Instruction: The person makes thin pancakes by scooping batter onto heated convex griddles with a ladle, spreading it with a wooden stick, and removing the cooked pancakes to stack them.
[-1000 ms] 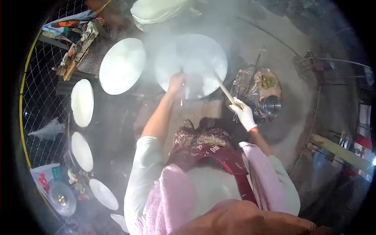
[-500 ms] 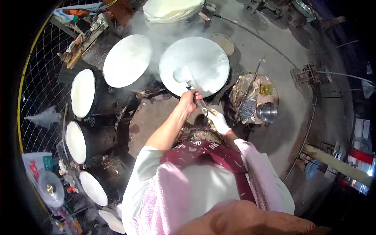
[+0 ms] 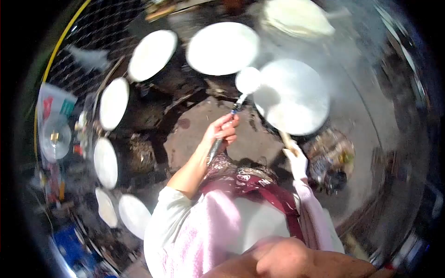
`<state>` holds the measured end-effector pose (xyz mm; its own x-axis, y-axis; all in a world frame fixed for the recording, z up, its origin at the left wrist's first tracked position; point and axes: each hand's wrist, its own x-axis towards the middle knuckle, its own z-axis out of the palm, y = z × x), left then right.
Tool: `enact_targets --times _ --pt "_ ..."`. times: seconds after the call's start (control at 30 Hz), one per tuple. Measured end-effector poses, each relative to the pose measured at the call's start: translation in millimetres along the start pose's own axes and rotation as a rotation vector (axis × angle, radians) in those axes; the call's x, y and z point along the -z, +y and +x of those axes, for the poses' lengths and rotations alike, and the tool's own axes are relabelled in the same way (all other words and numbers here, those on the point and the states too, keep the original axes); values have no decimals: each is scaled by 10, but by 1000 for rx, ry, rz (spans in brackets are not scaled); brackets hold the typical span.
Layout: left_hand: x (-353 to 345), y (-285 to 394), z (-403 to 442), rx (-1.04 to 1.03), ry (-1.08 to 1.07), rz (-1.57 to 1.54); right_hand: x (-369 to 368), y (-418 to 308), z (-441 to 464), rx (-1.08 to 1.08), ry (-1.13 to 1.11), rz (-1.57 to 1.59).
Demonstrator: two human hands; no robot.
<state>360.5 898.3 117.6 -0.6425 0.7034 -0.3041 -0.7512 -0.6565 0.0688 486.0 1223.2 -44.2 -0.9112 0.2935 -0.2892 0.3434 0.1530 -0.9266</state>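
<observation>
My left hand (image 3: 222, 131) is closed around the handle of a ladle (image 3: 248, 80) with a round white bowl. The bowl hangs beside the left edge of a large round griddle (image 3: 301, 97), which has a white surface under steam. On my right hand (image 3: 296, 160) there is a white glove. Its fingers are wrapped round a short wooden handle (image 3: 287, 140) that points up to the near rim of the griddle. What the far end of that handle joins is not clear. A maroon apron (image 3: 255, 185) lies below both hands.
Several more white-topped round pans curve away to the left, among them a large one (image 3: 223, 48) and a tilted one (image 3: 153, 55). A stack of thin white sheets (image 3: 296, 18) stands at the back. To the right is a cluttered round stand (image 3: 331, 157).
The view has turned, so the griddle now appears farther right. My hands have moved apart. The ladle has left the griddle's surface for its left side, and my right hand is at the near rim.
</observation>
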Motion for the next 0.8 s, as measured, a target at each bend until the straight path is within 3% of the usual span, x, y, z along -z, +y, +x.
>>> enact_targets --times 0.1,0.2,0.27,0.33,0.43,0.57,0.63,0.73,0.8 --pt "67 159 -498 -130 89 116 -8 63 29 -73 363 215" --pt "224 624 -1194 -274 255 178 -570 -259 -142 -105 -97 177" --pt "308 943 -1741 -381 362 193 -1148 -647 -167 -111 -281 35" --pt "523 1217 -2174 -504 467 223 -1906 -773 154 -43 -280 -29" --pt "772 1563 -2789 -654 564 275 -2880 -1604 443 124 -316 -145" --pt "961 1924 -3384 -794 666 150 -4066 -2048 976 197 -526 38" --pt "1141 2070 -3608 -855 648 136 -4665 -2360 1044 312 -621 -67" --pt "1167 2173 -3772 -935 671 17 -5496 -2736 1219 541 -603 -679" --pt "1196 2225 -3805 -995 654 -29 -6129 -2901 1399 628 -681 -771"
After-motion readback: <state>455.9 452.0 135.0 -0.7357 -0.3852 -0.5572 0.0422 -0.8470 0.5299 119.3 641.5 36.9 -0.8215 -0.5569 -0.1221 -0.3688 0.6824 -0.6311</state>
